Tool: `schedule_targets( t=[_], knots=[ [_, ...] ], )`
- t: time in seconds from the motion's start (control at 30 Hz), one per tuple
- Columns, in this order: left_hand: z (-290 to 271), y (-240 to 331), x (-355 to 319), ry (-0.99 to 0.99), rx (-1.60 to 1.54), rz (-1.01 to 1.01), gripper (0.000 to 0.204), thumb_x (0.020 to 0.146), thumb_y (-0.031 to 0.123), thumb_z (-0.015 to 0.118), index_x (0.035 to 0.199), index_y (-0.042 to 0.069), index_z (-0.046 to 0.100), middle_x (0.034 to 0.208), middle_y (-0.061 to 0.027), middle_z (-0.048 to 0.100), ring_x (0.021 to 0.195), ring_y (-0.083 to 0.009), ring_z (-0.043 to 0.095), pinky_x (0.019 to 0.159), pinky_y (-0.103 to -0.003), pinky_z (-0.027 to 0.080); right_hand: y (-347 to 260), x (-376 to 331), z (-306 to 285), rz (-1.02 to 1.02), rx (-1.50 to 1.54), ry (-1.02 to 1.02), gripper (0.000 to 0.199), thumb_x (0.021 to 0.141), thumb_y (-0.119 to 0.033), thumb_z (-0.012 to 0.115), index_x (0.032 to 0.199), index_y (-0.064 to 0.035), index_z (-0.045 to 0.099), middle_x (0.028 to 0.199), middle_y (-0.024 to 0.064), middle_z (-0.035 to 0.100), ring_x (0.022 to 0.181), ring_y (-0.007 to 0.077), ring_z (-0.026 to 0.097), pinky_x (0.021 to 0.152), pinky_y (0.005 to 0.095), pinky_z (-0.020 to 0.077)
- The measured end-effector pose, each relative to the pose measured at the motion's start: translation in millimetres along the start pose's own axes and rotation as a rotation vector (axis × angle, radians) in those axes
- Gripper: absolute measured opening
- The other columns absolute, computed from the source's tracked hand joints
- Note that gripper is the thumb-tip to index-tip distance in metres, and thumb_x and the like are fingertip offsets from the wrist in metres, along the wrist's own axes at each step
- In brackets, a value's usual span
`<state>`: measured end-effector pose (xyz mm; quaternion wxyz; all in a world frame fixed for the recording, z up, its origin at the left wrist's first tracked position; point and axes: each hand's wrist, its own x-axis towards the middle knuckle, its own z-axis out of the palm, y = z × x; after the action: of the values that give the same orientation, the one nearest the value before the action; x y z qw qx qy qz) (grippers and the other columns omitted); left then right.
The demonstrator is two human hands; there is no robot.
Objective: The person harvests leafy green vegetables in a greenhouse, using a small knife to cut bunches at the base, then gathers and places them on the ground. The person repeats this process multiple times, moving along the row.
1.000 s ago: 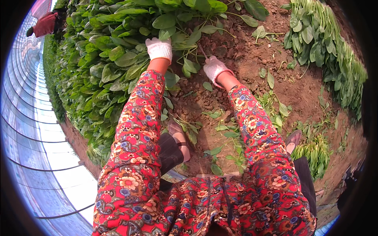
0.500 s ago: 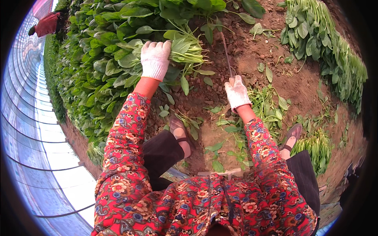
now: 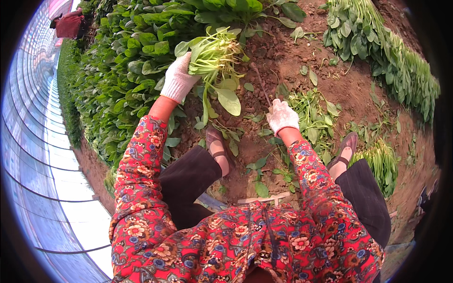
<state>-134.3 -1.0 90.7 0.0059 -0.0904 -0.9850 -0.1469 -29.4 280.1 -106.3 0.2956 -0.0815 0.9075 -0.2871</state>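
From the head cam, the left hand [image 3: 180, 79], in a white knit glove with a ribbed cuff, is wrapped around a bunch [image 3: 214, 54] of leafy greens, fingers mostly hidden by the leaves. The bunch is up in front of the bed [image 3: 137, 61], pale skinny stems fanned out to the right, and one broad, smooth leaf [image 3: 228, 100] droops off the bottom. The right hand [image 3: 282, 116], same sort of glove but grubbier, is closed on a tool [image 3: 261, 84]: long, thin and brownish, slanting up and left over the soil. Can't tell its grip end, the fist covers it.

Soil [image 3: 288, 61] is reddish and crumbly, kinda lumpy. The bed's a dense mass of rounded, glossy leaves with a ragged right edge. On the far right a long row [image 3: 377, 47] of bunches curves down, stems packed tight like bristles.

As for room, there's a decent strip of soil between bed and row, and the two hands are well apart. Tighter spots: loose greens [image 3: 312, 123] just right of the right hand, and a strappy brown shoe [image 3: 218, 150] below the left one.
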Motion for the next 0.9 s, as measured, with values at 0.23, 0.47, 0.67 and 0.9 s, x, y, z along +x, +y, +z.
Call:
schedule_targets(
  t=[0.23, 0.47, 0.67, 0.9],
  knots=[
    [-78, 12, -26, -0.296, -0.720, -0.528, 0.054, 0.084, 0.018, 0.080, 0.128, -0.006, 0.060, 0.120, -0.0146, 0.070, 0.109, -0.0228, 0.066, 0.098, -0.037, 0.053, -41, -15, -111, 0.053, 0.068, 0.122, 0.046, 0.094, -0.038, 0.060, 0.127, -0.0067, 0.054, 0.123, 0.0219, 0.063, 0.113, 0.0391, 0.064, 0.094, 0.0492, 0.0530],
    [-119, 36, -92, -0.381, -1.251, -0.567, 0.042, 0.096, 0.023, 0.065, 0.127, -0.006, 0.061, 0.124, -0.0179, 0.068, 0.108, -0.0280, 0.069, 0.094, -0.042, 0.057, -77, -63, -223, -0.083, 0.117, 0.358, 0.045, 0.095, -0.036, 0.057, 0.127, -0.0044, 0.053, 0.124, 0.0227, 0.065, 0.116, 0.0383, 0.062, 0.098, 0.0490, 0.0496],
    [-130, 65, -120, -0.303, -1.134, -0.401, 0.046, 0.095, 0.024, 0.069, 0.129, -0.006, 0.060, 0.121, -0.0169, 0.069, 0.107, -0.0269, 0.069, 0.093, -0.042, 0.057, -111, -131, -301, -0.359, -0.044, 0.521, 0.041, 0.094, -0.035, 0.058, 0.122, -0.0048, 0.058, 0.113, 0.0239, 0.068, 0.108, 0.0407, 0.064, 0.094, 0.0484, 0.0499],
    [-140, 106, -143, -0.077, -0.840, -0.194, 0.036, 0.100, 0.019, 0.063, 0.129, -0.003, 0.060, 0.122, -0.0150, 0.068, 0.107, -0.0247, 0.067, 0.092, -0.040, 0.057, -119, -225, -332, -0.558, -0.232, 0.528, 0.039, 0.093, -0.031, 0.061, 0.118, -0.0019, 0.060, 0.107, 0.0234, 0.069, 0.101, 0.0403, 0.066, 0.088, 0.0477, 0.0525]
  ],
)
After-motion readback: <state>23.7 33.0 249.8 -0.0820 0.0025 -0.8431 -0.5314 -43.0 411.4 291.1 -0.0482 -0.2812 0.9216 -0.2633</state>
